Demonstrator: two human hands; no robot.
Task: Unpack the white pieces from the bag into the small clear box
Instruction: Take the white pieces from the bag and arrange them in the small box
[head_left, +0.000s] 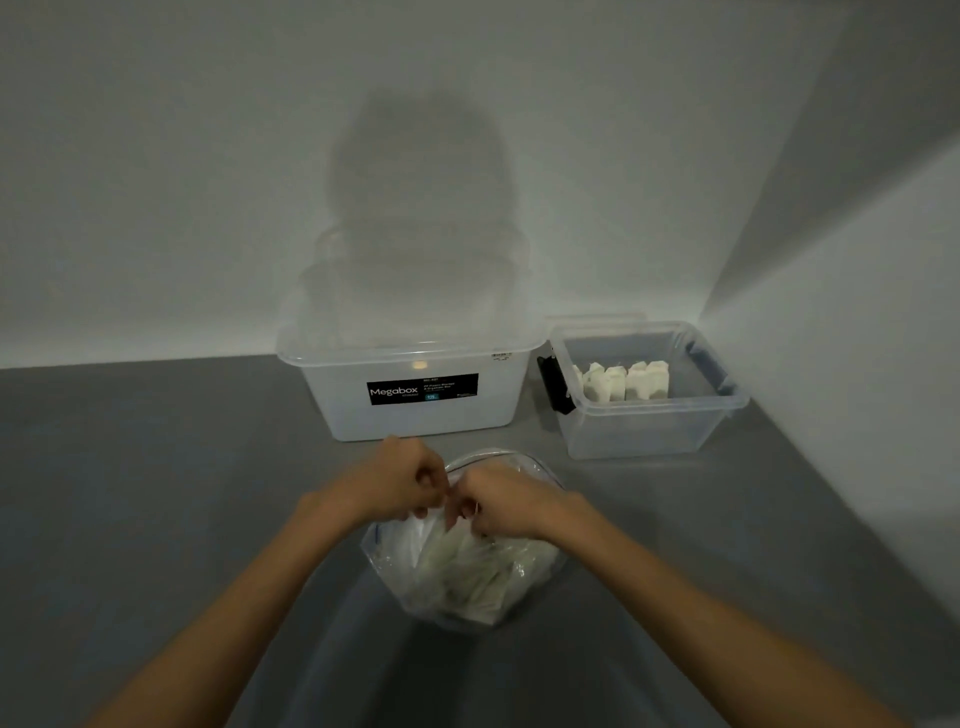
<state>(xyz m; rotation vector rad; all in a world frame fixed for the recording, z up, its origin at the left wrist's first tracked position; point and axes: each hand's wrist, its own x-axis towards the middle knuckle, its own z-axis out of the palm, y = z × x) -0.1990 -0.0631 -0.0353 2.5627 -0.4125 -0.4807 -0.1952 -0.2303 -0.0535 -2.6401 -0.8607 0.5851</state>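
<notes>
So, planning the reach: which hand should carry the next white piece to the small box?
Probably the right hand: the small box stands right of the bag; the left hand would cross over.

A large frosted tub (343, 400) (labelled Megabox) stands on the grey table (130, 493) against the wall (208, 182).

Left hand (400, 480) and right hand (506, 501) close together, both curled on the bag (467, 577)

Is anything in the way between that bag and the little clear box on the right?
Nothing visible. The bag sits near, the small clear box back right with its top open; the Megabox tub stands left of that path. The left hand and right hand grip the bag's mouth.
</notes>
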